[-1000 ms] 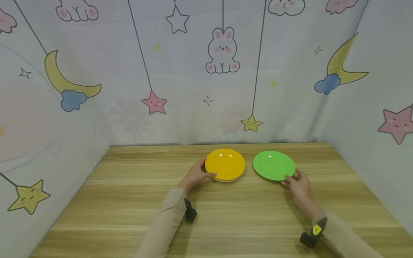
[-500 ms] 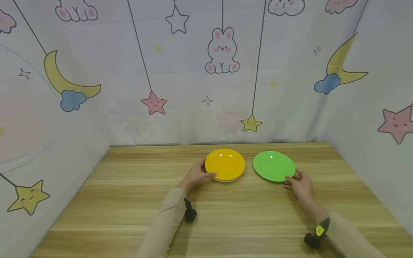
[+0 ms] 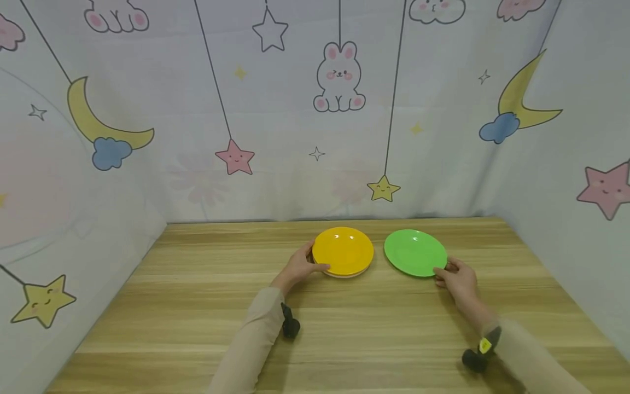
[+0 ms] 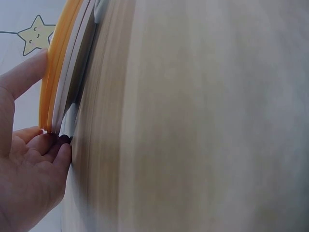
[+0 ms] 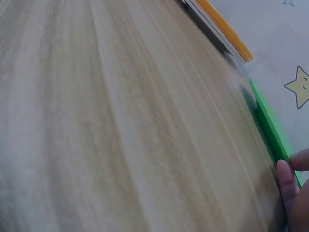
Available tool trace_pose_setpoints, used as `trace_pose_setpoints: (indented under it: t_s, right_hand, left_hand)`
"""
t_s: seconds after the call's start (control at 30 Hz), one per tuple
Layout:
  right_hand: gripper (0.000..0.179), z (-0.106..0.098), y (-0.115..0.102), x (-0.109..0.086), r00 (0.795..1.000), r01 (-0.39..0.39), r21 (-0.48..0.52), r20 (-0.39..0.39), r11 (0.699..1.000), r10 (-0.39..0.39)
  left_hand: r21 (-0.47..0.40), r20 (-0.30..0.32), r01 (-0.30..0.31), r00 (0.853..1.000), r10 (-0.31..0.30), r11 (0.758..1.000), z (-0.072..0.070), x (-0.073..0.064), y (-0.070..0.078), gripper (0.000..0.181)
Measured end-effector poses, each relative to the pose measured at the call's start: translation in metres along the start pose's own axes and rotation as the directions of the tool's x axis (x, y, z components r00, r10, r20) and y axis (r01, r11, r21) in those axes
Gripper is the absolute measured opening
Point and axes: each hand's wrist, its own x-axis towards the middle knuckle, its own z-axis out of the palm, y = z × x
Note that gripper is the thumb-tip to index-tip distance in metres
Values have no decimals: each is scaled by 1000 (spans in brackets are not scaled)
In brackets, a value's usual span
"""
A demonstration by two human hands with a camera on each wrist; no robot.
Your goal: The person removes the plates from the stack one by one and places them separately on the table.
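Fingers (image 4: 61, 159) of the left hand (image 3: 299, 264) grip the left side of a pile, under a yellow plate (image 3: 343, 250) with a pale plate (image 3: 346, 275) below it. The right hand (image 3: 458, 279) pinches the near right edge of the green plate (image 3: 415, 253), just beside the pile; I can't tell if it's off the table (image 3: 344, 339). It looks like the lining-up step, so the next move seems to need a tight pinch and a steady pile.

Wood-grain table (image 3: 374, 328); white backdrop (image 3: 285, 109) behind, printed bunny (image 3: 339, 82), moons (image 3: 85, 112), stars (image 3: 384, 189).
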Motion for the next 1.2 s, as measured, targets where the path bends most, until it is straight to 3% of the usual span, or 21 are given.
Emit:
trace_pose_setpoints:
  t_s: [0.63, 1.2]
  right_hand:
    - [68, -2, -3, 0, 1000, 5, -14, 26, 1000, -5]
    - [68, -7, -24, 3, 998, 20, -181, 58, 983, -10]
  left_hand:
    - [-54, 5, 2, 1000, -2, 999, -1, -1, 3, 91]
    - [-41, 10, -31, 999, 31, 999, -1, -2, 0, 97]
